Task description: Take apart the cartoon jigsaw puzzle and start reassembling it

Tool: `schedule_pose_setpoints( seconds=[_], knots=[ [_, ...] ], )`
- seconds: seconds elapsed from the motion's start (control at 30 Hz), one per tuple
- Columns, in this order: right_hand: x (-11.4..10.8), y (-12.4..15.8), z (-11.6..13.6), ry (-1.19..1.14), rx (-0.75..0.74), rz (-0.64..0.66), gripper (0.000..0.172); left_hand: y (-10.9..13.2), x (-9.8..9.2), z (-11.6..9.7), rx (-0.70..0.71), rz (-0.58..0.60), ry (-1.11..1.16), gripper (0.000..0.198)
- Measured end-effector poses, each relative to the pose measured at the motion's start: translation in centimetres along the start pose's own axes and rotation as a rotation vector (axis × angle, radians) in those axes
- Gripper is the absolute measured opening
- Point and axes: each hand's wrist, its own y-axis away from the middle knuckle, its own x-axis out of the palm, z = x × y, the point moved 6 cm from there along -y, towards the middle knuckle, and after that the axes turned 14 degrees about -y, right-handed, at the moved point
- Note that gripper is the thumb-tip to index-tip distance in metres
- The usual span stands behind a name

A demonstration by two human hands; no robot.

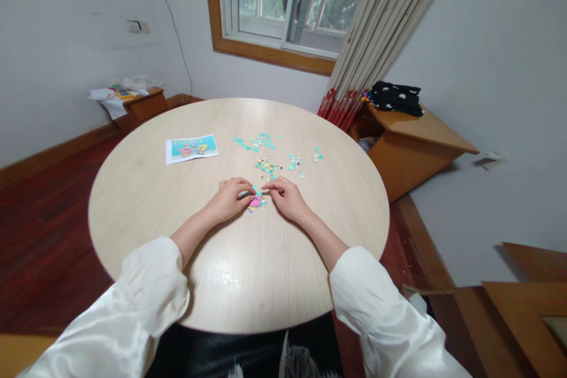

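Several small jigsaw puzzle pieces (256, 202), pink with some teal and yellow, lie together on the table between my hands. From the left, my left hand (234, 197) rests on the table, its thumb and fingers closed at the edge of this pink cluster on a puzzle piece. On the other side, my right hand (287, 196) bends in with its thumb and forefinger pinched at the cluster's upper right, around a tiny puzzle piece mostly hidden by the fingertips. Just beyond my hands lies a loose heap of yellow and dark puzzle pieces (267, 168).
Teal puzzle pieces (257, 142) are spread farther back, with smaller groups of pale pieces (295, 161) and greenish pieces (318, 155) to the right. A printed cartoon picture (192, 149) lies at the left on the round wooden table (146, 207). Low cabinets stand beyond the table.
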Motion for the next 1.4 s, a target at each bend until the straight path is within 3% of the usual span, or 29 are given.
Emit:
schedule_pose_setpoints(
  seconds=[0.13, 0.4, 0.47, 0.57, 0.67, 0.77, 0.93, 1.03, 1.17, 1.4],
  knots=[
    [0.1, 0.1, 0.0, 0.008, -0.027, 0.09, 0.037, 0.0, 0.0, 0.0, 0.0, -0.001, 0.007, 0.018],
    [0.2, 0.2, 0.1, 0.059, -0.089, 0.082, 0.039, 0.1, 0.0, -0.1, 0.01, 0.02, -0.024, 0.029],
    [-1.2, -0.1, 0.1, 0.069, -0.127, -0.02, 0.04, 0.3, 0.1, -0.3, 0.014, 0.024, -0.053, 0.03],
    [-5.3, -0.6, -1.0, 0.157, -0.131, -0.257, 0.042, 0.7, 0.3, -0.9, 0.034, 0.032, -0.101, 0.03],
    [-9.4, -0.7, -3.0, 0.316, 0.002, -0.425, 0.047, 0.9, 0.6, -1.6, 0.074, 0.038, -0.1, 0.03],
    [-11.2, -0.5, -4.5, 0.458, 0.173, -0.475, 0.05, 0.7, 0.8, -1.6, 0.074, 0.017, -0.046, 0.032],
    [-9.0, -0.8, -3.6, 0.622, 0.095, -0.285, 0.053, 0.1, 0.1, 0.4, -0.035, -0.151, 0.045, 0.033],
    [-7.8, -1.0, -3.2, 0.691, 0.036, -0.176, 0.049, -0.4, -0.5, 0.5, -0.043, -0.218, 0.022, 0.034],
    [-7.5, -1.2, -3.6, 0.712, 0.023, -0.141, 0.047, -2.8, 0.0, -2.0, 0.037, -0.108, -0.145, 0.041],
    [-7.5, -1.4, -4.2, 0.726, 0.131, -0.107, 0.052, -9.2, 3.5, -3.6, -0.165, 0.134, -0.311, 0.06]
  ],
)
